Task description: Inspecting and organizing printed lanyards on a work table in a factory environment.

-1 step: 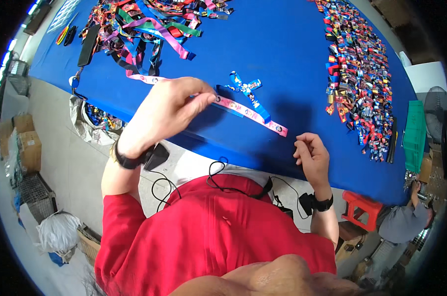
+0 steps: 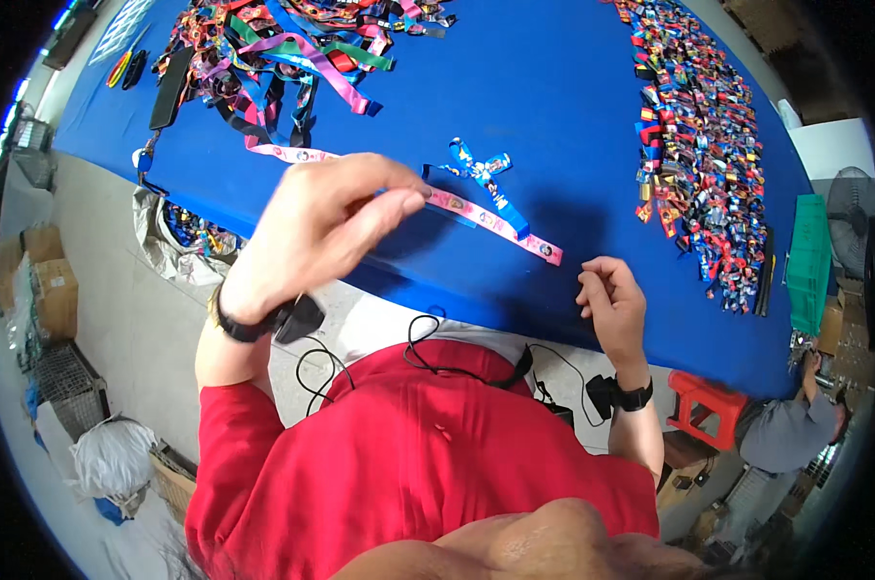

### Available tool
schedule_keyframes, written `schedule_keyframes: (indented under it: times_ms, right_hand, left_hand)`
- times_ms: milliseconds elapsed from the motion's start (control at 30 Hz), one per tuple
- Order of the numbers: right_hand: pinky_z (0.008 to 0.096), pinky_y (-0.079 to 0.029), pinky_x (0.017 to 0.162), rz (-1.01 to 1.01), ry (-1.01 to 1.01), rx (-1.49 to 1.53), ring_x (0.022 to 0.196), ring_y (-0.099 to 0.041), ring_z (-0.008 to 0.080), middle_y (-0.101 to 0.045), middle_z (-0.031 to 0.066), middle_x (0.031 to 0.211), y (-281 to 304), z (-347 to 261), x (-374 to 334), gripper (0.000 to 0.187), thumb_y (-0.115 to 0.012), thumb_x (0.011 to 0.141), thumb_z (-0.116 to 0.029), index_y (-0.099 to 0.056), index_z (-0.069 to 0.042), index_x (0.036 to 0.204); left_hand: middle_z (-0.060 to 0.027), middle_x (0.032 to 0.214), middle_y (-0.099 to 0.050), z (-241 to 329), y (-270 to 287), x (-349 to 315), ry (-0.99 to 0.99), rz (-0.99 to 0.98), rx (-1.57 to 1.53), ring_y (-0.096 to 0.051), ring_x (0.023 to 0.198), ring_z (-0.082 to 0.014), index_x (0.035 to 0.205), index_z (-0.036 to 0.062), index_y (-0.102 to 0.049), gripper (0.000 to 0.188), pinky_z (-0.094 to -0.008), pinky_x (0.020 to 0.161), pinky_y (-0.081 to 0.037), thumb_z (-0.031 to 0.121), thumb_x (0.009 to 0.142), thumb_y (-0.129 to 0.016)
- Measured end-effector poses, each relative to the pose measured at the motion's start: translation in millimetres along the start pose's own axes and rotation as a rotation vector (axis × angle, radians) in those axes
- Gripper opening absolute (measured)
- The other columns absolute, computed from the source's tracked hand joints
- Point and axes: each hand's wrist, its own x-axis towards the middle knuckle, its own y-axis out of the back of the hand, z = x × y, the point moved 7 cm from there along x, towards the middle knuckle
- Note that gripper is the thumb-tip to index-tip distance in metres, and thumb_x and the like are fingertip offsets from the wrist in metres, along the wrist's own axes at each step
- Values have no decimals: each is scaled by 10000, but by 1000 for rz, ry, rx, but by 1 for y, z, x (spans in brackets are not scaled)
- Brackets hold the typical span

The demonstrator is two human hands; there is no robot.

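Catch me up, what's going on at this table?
A person in a red shirt is working with patterned strips on a blue table. The left hand has its fingers at a pink strip; whether they pinch it isn't clear. The right hand, loosely curled, is near the strip's right end, apart from it. A blue strip lies beside the pink one. A tangled heap sits upper left, a dense row of strips at right.
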Motion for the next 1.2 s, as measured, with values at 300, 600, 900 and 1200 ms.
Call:
schedule_keyframes:
  times_ms: [300, 600, 900, 1200]
  right_hand:
    - [206, -484, 690, 125, 86, -170, 751, -585, 48, -647, -21, 877, 15, -1, 6, 130, -639, 920, -83, -631, -58, 1047]
    - [179, -427, 634, 172, 79, -258, 705, -508, 17, -608, -49, 845, 14, 8, 8, 126, -644, 913, -69, -631, -58, 1038]
    - [210, -407, 575, 221, 239, -364, 643, -490, 45, -607, -2, 837, 15, 4, 0, 126, -663, 880, -36, -645, -42, 1004]
    - [219, -414, 534, 242, 346, -426, 602, -505, 59, -589, 14, 819, 9, -13, 0, 100, -650, 881, -15, -635, -48, 974]
  left_hand:
    - [-177, 880, -642, 111, 52, -76, -776, -65, -175, -616, 563, -205, 986, 33, -561, 152, -273, 429, -506, 129, 887, -626]
    - [-161, 719, -649, 104, 37, -71, -597, -154, -569, -605, 464, -199, 840, 18, -603, 144, -271, 391, -501, 140, 911, -575]
    - [-162, 538, -627, 91, 12, -60, -487, -379, -1030, -569, 355, -197, 718, -33, -617, 342, -273, 350, -489, 176, 958, -493]
    - [-222, 742, -668, 103, 8, -43, -800, -472, -936, -630, 485, -225, 776, -7, -634, 52, -282, 386, -497, 38, 799, -643]
